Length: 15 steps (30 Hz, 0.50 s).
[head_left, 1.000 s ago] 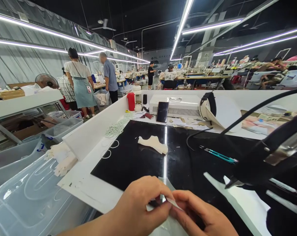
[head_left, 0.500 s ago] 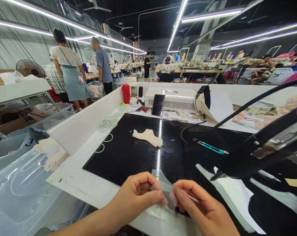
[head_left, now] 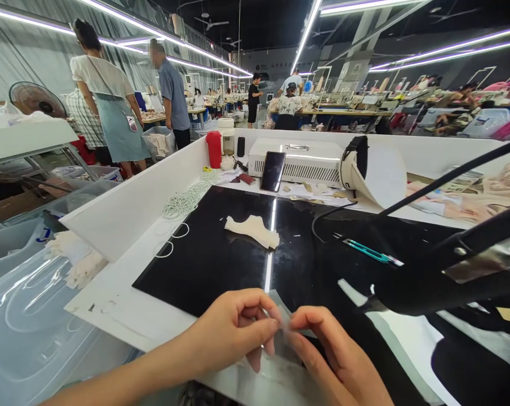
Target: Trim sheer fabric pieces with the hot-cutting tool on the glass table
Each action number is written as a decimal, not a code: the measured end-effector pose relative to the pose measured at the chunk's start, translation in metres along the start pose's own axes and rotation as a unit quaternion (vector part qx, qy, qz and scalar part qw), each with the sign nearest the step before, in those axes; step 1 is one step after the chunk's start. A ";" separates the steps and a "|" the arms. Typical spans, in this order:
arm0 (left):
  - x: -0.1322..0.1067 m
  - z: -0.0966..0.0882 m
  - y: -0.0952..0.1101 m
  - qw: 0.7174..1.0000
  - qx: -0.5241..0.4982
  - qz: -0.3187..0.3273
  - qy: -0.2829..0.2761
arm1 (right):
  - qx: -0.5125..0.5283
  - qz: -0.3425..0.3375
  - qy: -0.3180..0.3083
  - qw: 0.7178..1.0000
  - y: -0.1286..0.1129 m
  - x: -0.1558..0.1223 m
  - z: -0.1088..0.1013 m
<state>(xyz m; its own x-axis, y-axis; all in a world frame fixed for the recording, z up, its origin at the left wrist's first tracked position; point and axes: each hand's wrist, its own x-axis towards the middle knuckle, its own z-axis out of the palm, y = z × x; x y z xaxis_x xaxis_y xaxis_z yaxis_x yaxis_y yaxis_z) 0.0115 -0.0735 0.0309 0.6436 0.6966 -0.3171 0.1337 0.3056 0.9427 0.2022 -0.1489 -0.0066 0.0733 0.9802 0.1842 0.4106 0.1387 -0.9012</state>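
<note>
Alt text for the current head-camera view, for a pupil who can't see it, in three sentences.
A person's left hand and right hand are close together at a thin, see-through sheet; blur hides their exact grip. Beyond, a cream piece and teal snips lie on a black mat. Behind, a phone stands before a white box.

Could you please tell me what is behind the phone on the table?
Behind the phone stands a white box with slots in its front; what the phone covers there cannot be seen.
</note>
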 end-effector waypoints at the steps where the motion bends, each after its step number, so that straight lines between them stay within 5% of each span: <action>1: 0.002 -0.002 -0.002 1.000 0.012 -0.003 0.011 | -0.014 -0.004 -0.001 1.000 0.001 0.003 -0.003; 8: 0.010 -0.009 -0.010 0.986 0.146 0.024 0.077 | -0.141 -0.084 0.001 0.986 0.016 0.018 -0.011; 15: 0.008 -0.004 -0.012 0.869 0.464 0.111 0.127 | -0.296 -0.202 -0.017 0.933 0.031 0.022 -0.014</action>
<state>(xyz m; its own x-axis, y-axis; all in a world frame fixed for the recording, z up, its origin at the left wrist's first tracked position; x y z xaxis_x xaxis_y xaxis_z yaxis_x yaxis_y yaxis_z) 0.0120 -0.0690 0.0163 0.5591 0.8289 -0.0185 0.6550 -0.4279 0.6229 0.2292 -0.1254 -0.0253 -0.2202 0.8702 0.4408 0.8296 0.4048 -0.3845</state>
